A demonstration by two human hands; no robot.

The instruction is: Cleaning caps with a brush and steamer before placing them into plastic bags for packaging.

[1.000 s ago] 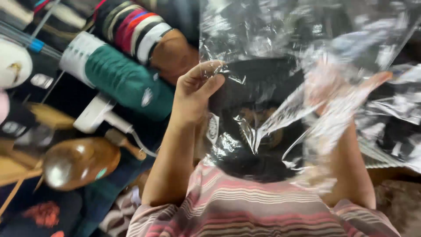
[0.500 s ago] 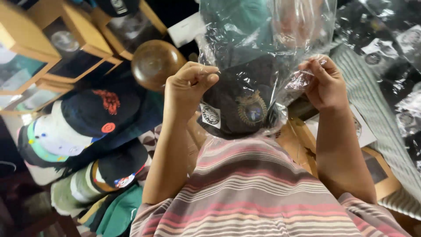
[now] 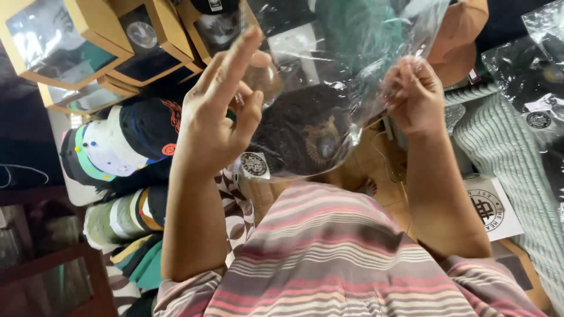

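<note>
Dark cap [image 3: 305, 132] inside clear plastic bag [image 3: 346, 53], raised centre above striped shirt [image 3: 329, 252]. Right hand [image 3: 414, 97] pinched on bag edge, suspending it; left hand [image 3: 214, 120] spread open, fingers released beside bag. Stacked caps [image 3: 126, 147] at left.

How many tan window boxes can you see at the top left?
4, clustered at the top left: a large one at the corner, one right of it, one lower beneath them, and one further right, partly behind the left hand. More may be hidden.

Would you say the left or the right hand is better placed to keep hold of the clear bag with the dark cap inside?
Probably the right hand: it pinches the clear bag, while the left hand is open-fingered.
</note>
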